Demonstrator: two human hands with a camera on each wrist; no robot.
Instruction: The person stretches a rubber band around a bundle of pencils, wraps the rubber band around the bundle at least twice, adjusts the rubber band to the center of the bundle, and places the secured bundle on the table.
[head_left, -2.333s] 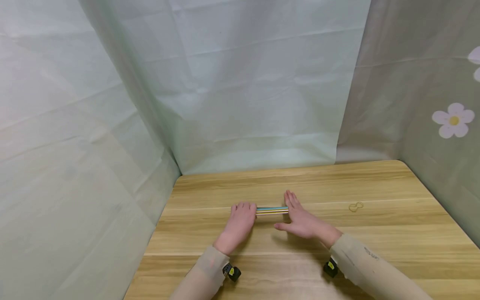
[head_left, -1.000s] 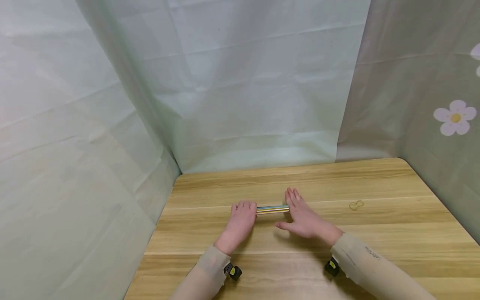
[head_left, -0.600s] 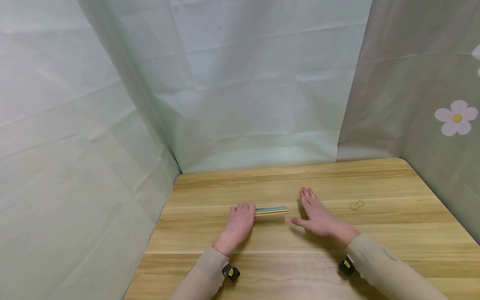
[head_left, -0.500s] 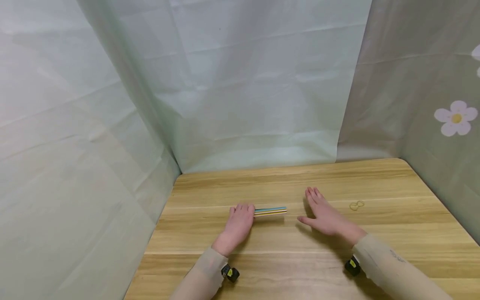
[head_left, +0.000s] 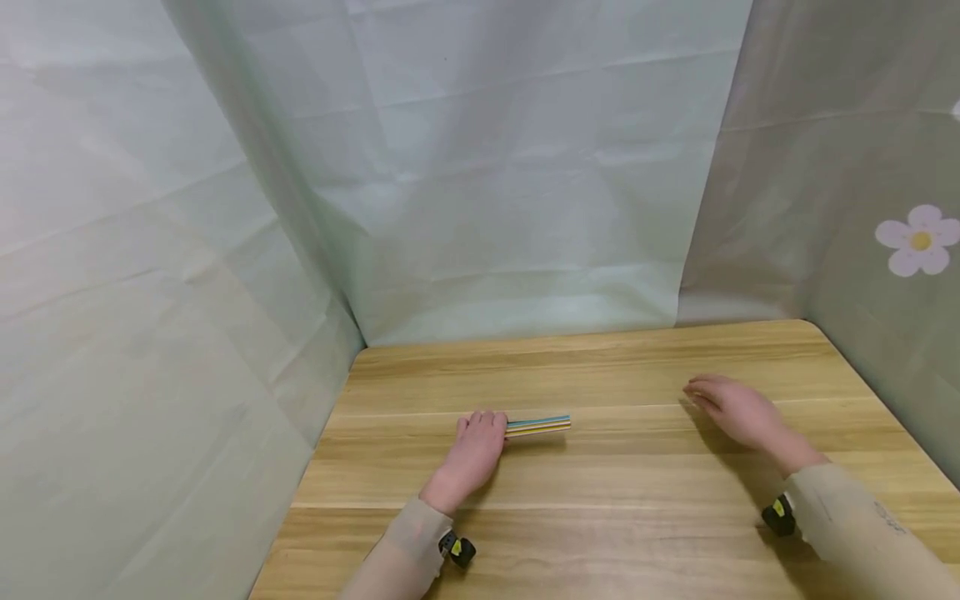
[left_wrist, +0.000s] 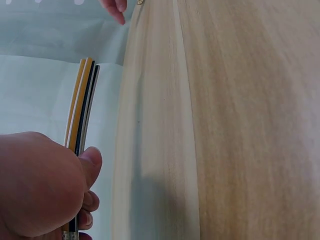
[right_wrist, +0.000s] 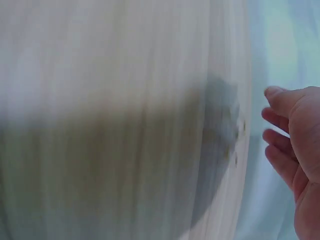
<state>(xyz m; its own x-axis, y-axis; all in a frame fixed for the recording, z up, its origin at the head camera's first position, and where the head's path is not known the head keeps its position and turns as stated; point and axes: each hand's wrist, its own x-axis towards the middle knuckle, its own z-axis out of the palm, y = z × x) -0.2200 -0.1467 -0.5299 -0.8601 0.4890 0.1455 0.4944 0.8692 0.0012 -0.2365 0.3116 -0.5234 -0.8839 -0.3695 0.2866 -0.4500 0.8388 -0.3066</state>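
Observation:
A bundle of several pencils in yellow, blue, white and dark colours is gripped in my left hand. Their flat ends stick out to the right over the table. In the left wrist view the thumb presses along the pencils, and metal ferrules show below the fingers. My right hand hovers over the right part of the table, fingers loosely bent and holding nothing. A thin yellowish rubber band shows at the top of the left wrist view; in the head view the right hand covers its spot.
The wood-grain table reaches back to pale hanging cloth. Cloth also stands close along the left and right sides, with a flower print on the right. A small black camera sits at the right wrist.
My right hand has left the pencil ends and moved right to over the rubber band, its fingers going from straight to loosely bent. The left hand keeps its grip, pencils tilted slightly.

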